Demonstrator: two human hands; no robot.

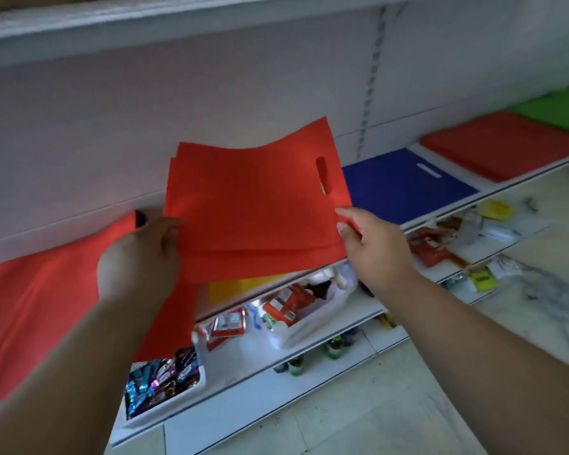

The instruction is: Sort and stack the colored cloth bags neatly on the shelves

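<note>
I hold a small bundle of red cloth bags [253, 198] lifted above the shelf [493, 187]. My left hand [142, 257] grips its left edge. My right hand [372, 244] pinches its lower right corner, near the cut-out handle slot. A loose heap of red bags [37, 303] lies at the left on the shelf. A yellow bag [243, 287] shows under the held bundle. Further right on the shelf lie a blue stack [404, 185], a red stack [503, 146] and a green stack [559, 110].
The white back panel [211, 93] and an upper shelf [112, 21] close in the space above. Lower shelves carry a tray of wrapped sweets [161, 385], red packets [286, 303] and small bottles [332, 346]. Pale tiled floor [391, 405] lies at the lower right.
</note>
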